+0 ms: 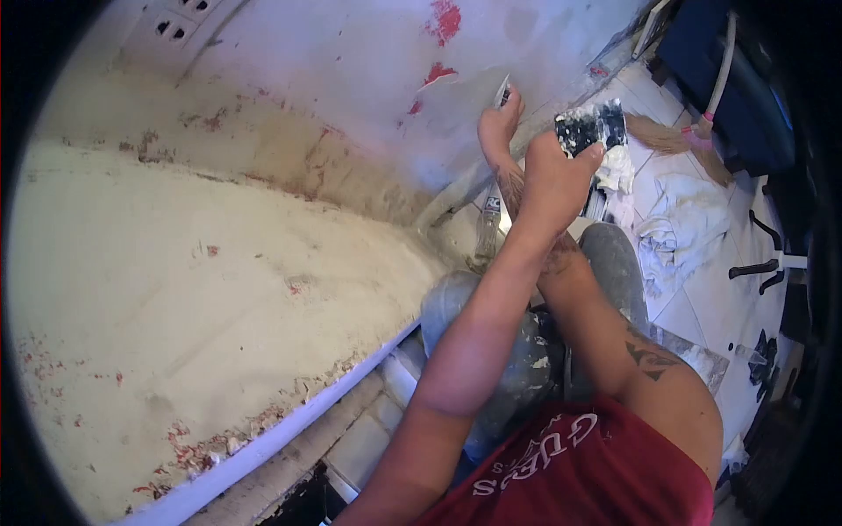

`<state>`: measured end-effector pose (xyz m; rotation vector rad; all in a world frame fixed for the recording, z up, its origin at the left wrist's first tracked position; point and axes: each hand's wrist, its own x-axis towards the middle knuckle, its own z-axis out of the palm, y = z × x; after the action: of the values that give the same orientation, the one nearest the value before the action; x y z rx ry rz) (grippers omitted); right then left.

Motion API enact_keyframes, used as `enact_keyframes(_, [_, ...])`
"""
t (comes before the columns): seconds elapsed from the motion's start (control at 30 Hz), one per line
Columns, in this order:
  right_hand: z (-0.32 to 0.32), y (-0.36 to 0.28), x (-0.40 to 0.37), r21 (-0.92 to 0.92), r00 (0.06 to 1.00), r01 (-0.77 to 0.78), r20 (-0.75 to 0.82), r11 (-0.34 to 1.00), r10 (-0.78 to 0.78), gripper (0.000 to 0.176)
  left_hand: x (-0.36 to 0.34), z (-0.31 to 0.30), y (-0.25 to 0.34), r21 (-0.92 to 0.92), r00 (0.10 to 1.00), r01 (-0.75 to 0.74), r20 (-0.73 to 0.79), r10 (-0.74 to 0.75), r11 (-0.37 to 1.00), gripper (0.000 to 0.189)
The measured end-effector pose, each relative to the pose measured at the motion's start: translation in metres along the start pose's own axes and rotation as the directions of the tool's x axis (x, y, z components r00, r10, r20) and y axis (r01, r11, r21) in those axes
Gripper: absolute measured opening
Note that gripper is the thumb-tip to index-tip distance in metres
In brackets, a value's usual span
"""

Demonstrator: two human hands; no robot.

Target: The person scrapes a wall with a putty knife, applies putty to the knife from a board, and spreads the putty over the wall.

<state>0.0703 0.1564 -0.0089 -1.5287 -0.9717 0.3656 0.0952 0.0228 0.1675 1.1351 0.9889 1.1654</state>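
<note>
My left hand (566, 180) is closed on a black flat plate (592, 127) smeared with white putty, its thumb along the lower edge. A thick lump of white putty (617, 168) hangs at the plate's lower side. Passing beneath my left forearm, my right arm reaches to the wall (368, 83). There my right hand (500, 127) is closed on a putty knife (503, 91), its thin blade tilted close to the wall surface. Part of the knife's handle is hidden by the fingers. Red patches (445, 22) show on the wall near it.
A yellowish stained ledge (210, 289) spans the left. Below my arms stands a clear bottle (488, 223). On the tiled floor lie a white cloth (684, 228) and a broom (662, 136). Wall sockets (180, 19) sit at upper left, and a black-legged stand (763, 263) at right.
</note>
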Motion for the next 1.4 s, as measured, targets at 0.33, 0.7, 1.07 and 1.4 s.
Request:
enact_keyframes(0.33, [0.017,-0.108,-0.085,0.144,0.973,0.189,0.103,0.971,-0.205,0.065,0.002,0.001,0.006,-0.059,0.992,0.119,0.047,-0.116,0.991,0.01])
enact_keyframes(0.7, [-0.006,0.024,0.018,0.159,0.997,-0.054,-0.052,0.986,0.063,0.053,0.007,0.005,-0.013,0.02,0.998,-0.047,-0.048,0.048,0.999,0.019])
enact_keyframes(1.07, [0.031,-0.022,0.013,-0.012,0.99,-0.138,-0.043,0.99,0.137,0.056,0.003,0.004,0.0,0.067,0.999,0.024,0.022,-0.025,0.997,0.012])
enact_keyframes(1.4, [-0.013,-0.074,-0.124,0.393,0.905,0.067,0.363,0.917,-0.222,0.061,0.005,0.003,-0.01,-0.028,0.997,0.071,0.02,-0.07,0.997,0.009])
